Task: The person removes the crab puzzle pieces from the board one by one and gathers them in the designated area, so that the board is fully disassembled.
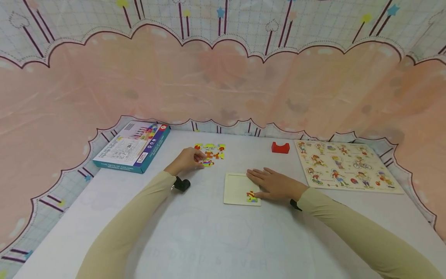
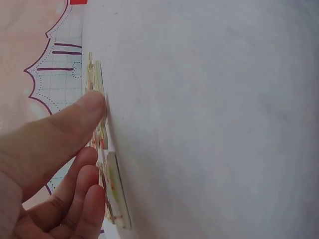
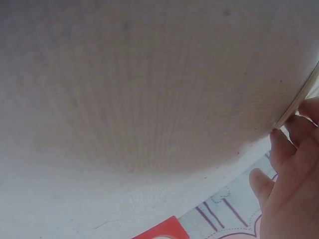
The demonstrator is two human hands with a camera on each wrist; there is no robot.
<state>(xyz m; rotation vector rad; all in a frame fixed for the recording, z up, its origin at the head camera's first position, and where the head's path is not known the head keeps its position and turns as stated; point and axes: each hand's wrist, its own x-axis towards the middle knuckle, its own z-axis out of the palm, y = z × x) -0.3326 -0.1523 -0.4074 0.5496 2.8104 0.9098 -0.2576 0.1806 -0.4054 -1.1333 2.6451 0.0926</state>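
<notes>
My left hand [image 1: 188,159] is beside a small group of colourful puzzle pieces [image 1: 218,155]. In the left wrist view its thumb [image 2: 89,107] extends across the pieces' edges, with the other fingers loosely bent below and a gap between thumb and fingertips. The pieces [image 2: 117,191] lie on the white table there, seen edge-on. My right hand [image 1: 277,184] rests on the right side of a pale square puzzle board [image 1: 237,190], fingers outstretched. Its thumb touches one coloured piece [image 1: 251,197] at the board's lower right. The right wrist view has fingers [image 3: 284,149] at the board's edge [image 3: 299,97].
A blue-and-white box [image 1: 130,147] lies at the back left. Behind the board is a red notched block [image 1: 280,148]. To the right lies a large picture board [image 1: 348,166] with several figures. A patterned cloth [image 1: 223,85] rises behind the table [image 1: 209,240].
</notes>
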